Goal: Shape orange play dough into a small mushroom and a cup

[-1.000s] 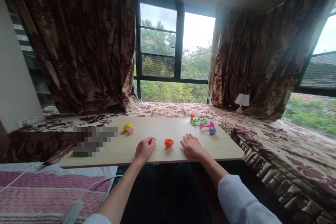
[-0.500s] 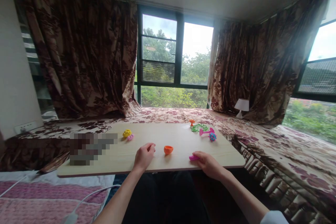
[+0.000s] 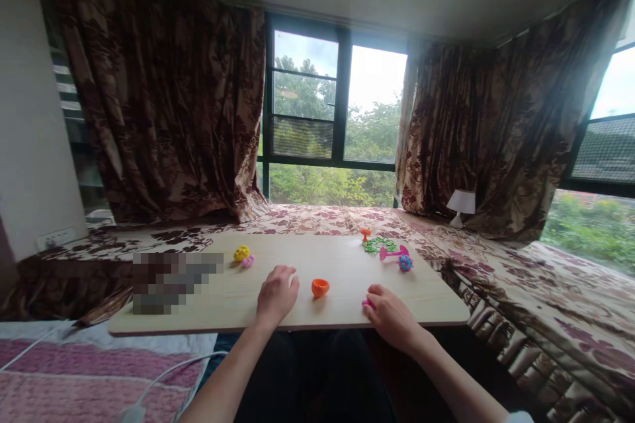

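My right hand (image 3: 391, 314) is closed over a small pink plastic piece (image 3: 367, 303) near the table's front edge; the fingers cover most of it, so its kind does not show. To the left, my left hand (image 3: 278, 294) hovers at or just above the tabletop, palm down, its thumb apart from the other fingers and nothing visible in it. Between the two hands an orange cup-shaped half shell (image 3: 320, 288) stands on the table with its hollow side up.
On the wooden table (image 3: 307, 254), a yellow knobbly toy (image 3: 241, 253) and a pink one (image 3: 247, 262) lie at left. At right are an orange knob-shaped piece (image 3: 366, 234), a green chain (image 3: 379, 246), a pink dumbbell-shaped piece (image 3: 393, 254) and a blue studded ball (image 3: 405, 264). A lamp (image 3: 461, 205) stands behind.
My left hand has loosened from curled fingers and spread its thumb. My right hand has shifted over the pink piece, which is now mostly covered. The view has moved slightly.
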Available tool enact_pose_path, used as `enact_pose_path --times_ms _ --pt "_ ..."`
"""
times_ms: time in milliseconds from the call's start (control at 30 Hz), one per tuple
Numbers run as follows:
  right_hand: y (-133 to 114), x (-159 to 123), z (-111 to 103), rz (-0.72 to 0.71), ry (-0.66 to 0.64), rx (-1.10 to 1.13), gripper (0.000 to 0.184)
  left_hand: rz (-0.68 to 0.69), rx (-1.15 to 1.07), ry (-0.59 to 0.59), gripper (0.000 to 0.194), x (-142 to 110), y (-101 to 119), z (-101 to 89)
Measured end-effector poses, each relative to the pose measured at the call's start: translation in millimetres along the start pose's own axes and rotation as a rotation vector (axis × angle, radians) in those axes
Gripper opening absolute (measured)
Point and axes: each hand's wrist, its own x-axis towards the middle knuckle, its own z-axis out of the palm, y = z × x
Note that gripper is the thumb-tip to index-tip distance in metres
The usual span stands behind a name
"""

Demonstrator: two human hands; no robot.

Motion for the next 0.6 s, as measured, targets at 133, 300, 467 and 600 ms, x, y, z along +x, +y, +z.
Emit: enact_pose_path --times_ms 133,300,467,600 --pt "-7 -2 10 0.083 0.061 -0.040 0.032 -0.048 0.057 -0.156 0.055 3 -16 21.8" --pt "-5 17 28 0.096 0.023 0.008 0.034 -0.069 0.082 -0.255 0.067 1 -16 27.9" --pt "-8 49 31 0.165 -0.162 -0.064 0.042 -0.073 0.098 -0.278 0.069 2 -15 26.6" --pt "-9 45 29 0.161 -0.212 -0.068 0.044 -0.076 0.104 -0.281 0.069 1 -15 27.1"
